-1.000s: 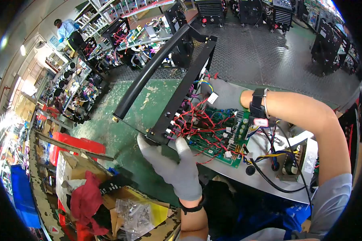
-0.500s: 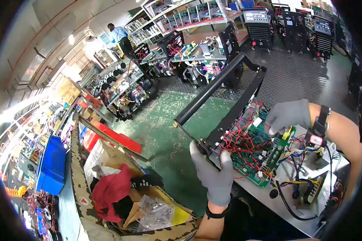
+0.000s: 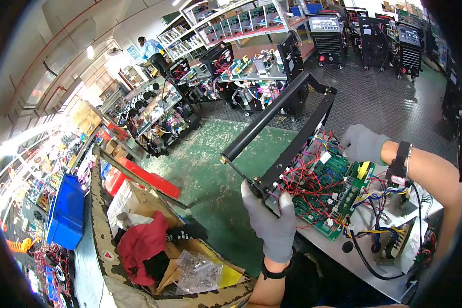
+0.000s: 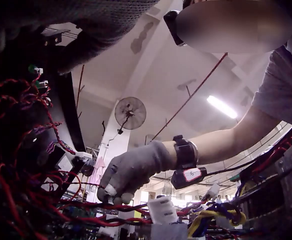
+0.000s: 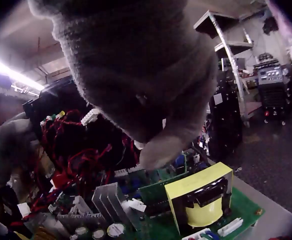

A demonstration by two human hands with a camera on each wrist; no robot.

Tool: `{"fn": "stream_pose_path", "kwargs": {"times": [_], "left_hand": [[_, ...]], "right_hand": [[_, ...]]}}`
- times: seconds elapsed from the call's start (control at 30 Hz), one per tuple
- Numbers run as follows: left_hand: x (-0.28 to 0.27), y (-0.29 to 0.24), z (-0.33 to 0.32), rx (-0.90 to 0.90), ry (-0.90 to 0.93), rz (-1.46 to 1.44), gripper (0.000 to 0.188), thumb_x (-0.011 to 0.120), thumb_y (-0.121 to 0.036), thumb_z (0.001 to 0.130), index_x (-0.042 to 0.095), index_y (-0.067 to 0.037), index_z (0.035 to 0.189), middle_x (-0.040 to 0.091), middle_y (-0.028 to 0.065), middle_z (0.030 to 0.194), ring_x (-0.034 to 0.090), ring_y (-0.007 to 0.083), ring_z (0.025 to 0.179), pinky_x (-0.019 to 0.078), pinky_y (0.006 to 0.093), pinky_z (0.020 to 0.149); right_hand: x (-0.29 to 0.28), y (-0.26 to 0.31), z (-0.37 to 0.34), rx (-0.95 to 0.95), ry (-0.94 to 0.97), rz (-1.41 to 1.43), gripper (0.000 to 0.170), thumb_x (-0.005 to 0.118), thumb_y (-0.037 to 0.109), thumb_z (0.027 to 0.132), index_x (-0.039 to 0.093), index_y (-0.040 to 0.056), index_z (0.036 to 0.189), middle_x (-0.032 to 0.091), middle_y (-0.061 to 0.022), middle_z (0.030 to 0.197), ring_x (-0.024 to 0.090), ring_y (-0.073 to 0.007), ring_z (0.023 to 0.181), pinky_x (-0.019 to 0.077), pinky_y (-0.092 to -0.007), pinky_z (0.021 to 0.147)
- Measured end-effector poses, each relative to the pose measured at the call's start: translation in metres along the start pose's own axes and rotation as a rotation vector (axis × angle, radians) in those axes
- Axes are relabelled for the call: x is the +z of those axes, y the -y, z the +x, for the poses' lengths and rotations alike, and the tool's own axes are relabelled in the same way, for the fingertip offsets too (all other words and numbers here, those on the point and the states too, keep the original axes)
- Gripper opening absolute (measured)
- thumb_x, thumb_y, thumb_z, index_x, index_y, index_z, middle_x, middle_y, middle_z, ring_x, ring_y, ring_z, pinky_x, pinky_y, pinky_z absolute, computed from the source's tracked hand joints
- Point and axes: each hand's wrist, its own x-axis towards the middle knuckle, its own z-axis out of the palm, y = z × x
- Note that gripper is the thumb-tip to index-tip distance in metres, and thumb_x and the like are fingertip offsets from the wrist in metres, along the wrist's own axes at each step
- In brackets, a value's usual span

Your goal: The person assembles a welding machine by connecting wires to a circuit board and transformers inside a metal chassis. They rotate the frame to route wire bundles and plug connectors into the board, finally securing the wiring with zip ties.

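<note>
My left hand (image 3: 274, 228), in a grey glove, grips the lower near corner of a black panel (image 3: 300, 149) with thumb and fingers on either side. A black bar handle (image 3: 267, 118) stands out from that panel. Behind it lies a green circuit board (image 3: 318, 208) crossed by twisted red and black wires (image 3: 305, 179). My gloved right hand (image 3: 363, 143) is at the board's far edge, fingers curled; in the left wrist view its fingertips pinch a small white connector (image 4: 111, 190). A yellow transformer (image 5: 201, 200) sits on the board below that hand.
Blue and yellow cables (image 3: 382, 195) and a black cable (image 3: 367, 259) run over the metal base plate (image 3: 318, 251). At left, a cardboard box (image 3: 133, 203) holds a red cloth (image 3: 143, 246) and a plastic bag (image 3: 197, 272). Black machines (image 3: 328, 41) and a person (image 3: 153, 51) are farther back.
The head view has swung, shifting the workpiece rightward in the picture. My right hand has drawn back from over the board to its far edge, while the left keeps its hold on the panel corner.
</note>
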Motion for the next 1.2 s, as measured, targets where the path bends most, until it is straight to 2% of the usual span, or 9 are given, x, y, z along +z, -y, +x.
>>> {"fn": "stream_pose_path", "kwargs": {"times": [0.1, 0.23, 0.4, 0.6, 0.73, 0.9, 1.0, 1.1, 1.2], "left_hand": [[0.000, 0.003, 0.000, 0.006, 0.001, 0.000, 0.073, 0.066, -0.003, 0.080, 0.030, 0.005, 0.144, 0.048, 0.0188, 0.133, 0.051, 0.0229, 0.116, 0.0390, 0.0357, 0.102], [0.001, 0.006, 0.001, 0.051, -0.033, 0.026, 0.075, 0.067, -0.009, 0.079, 0.030, 0.005, 0.142, 0.054, 0.0250, 0.125, 0.058, 0.0343, 0.111, 0.0440, 0.0394, 0.098], [0.002, 0.010, 0.001, 0.068, -0.037, 0.038, 0.075, 0.067, -0.010, 0.079, 0.030, 0.004, 0.143, 0.054, 0.0247, 0.126, 0.058, 0.0342, 0.113, 0.0434, 0.0393, 0.099], [0.001, 0.005, 0.001, 0.023, -0.014, -0.004, 0.075, 0.067, -0.010, 0.080, 0.029, 0.004, 0.143, 0.053, 0.0245, 0.127, 0.056, 0.0337, 0.115, 0.0425, 0.0397, 0.100], [-0.001, -0.001, -0.001, -0.024, 0.022, 0.015, 0.073, 0.063, -0.002, 0.081, 0.028, 0.003, 0.145, 0.046, 0.0189, 0.135, 0.048, 0.0252, 0.120, 0.0348, 0.0372, 0.107], [0.002, 0.002, -0.005, -0.021, 0.006, -0.001, 0.073, 0.062, -0.005, 0.084, 0.026, 0.004, 0.146, 0.043, 0.0206, 0.139, 0.044, 0.0259, 0.126, 0.0306, 0.0375, 0.109], [0.004, 0.015, -0.003, 0.015, -0.009, -0.017, 0.070, 0.061, -0.003, 0.085, 0.027, 0.004, 0.146, 0.046, 0.0189, 0.136, 0.049, 0.0241, 0.119, 0.0372, 0.0361, 0.104], [0.004, 0.010, -0.002, 0.029, -0.013, 0.043, 0.069, 0.060, -0.001, 0.085, 0.027, 0.004, 0.146, 0.047, 0.0181, 0.135, 0.051, 0.0221, 0.117, 0.0387, 0.0353, 0.103], [0.005, 0.013, -0.002, 0.031, -0.026, 0.026, 0.069, 0.059, 0.000, 0.085, 0.027, 0.004, 0.146, 0.048, 0.0177, 0.133, 0.051, 0.0216, 0.116, 0.0389, 0.0352, 0.102]], "right_hand": [[-0.005, 0.012, -0.002, 0.149, 0.151, 0.341, 0.022, 0.068, 0.019, 0.077, 0.070, -0.0021, 0.083, 0.068, -0.0132, 0.068, 0.068, -0.0189, 0.060, 0.0531, -0.0339, 0.058], [-0.003, 0.017, -0.003, 0.108, 0.175, 0.291, 0.025, 0.065, 0.022, 0.078, 0.068, -0.0028, 0.078, 0.068, -0.0113, 0.068, 0.068, -0.0183, 0.059, 0.0535, -0.0331, 0.058], [0.000, 0.019, -0.003, 0.131, 0.203, 0.260, 0.027, 0.062, 0.024, 0.083, 0.069, -0.0020, 0.081, 0.068, -0.0103, 0.069, 0.067, -0.0157, 0.062, 0.0525, -0.0316, 0.057], [0.001, 0.003, -0.002, 0.106, 0.259, 0.870, 0.024, 0.064, 0.021, 0.085, 0.070, -0.0018, 0.089, 0.068, -0.0083, 0.073, 0.061, -0.0119, 0.057, 0.0487, -0.0257, 0.054], [-0.002, 0.006, -0.005, 0.078, 0.279, 0.861, 0.029, 0.063, 0.027, 0.088, 0.070, -0.0016, 0.087, 0.067, -0.0075, 0.072, 0.059, -0.0096, 0.056, 0.0468, -0.0243, 0.052], [0.000, 0.011, -0.009, 0.193, 0.212, 0.924, 0.034, 0.059, 0.032, 0.092, 0.071, 0.0010, 0.088, 0.067, -0.0047, 0.073, 0.058, -0.0076, 0.059, 0.0453, -0.0223, 0.053], [0.016, -0.017, 0.000, -0.193, 0.135, 0.700, 0.031, 0.057, 0.026, 0.093, 0.070, -0.0020, 0.092, 0.069, -0.0065, 0.081, 0.063, -0.0123, 0.066, 0.0504, -0.0275, 0.057], [0.022, -0.026, 0.005, -0.171, 0.152, 0.757, 0.024, 0.059, 0.020, 0.091, 0.069, -0.0019, 0.091, 0.069, -0.0071, 0.084, 0.066, -0.0139, 0.071, 0.0524, -0.0308, 0.059], [0.032, -0.047, 0.021, -0.738, -0.134, 0.158, 0.019, 0.060, 0.015, 0.089, 0.068, -0.0024, 0.090, 0.069, -0.0080, 0.086, 0.066, -0.0146, 0.071, 0.0528, -0.0319, 0.060]]}}
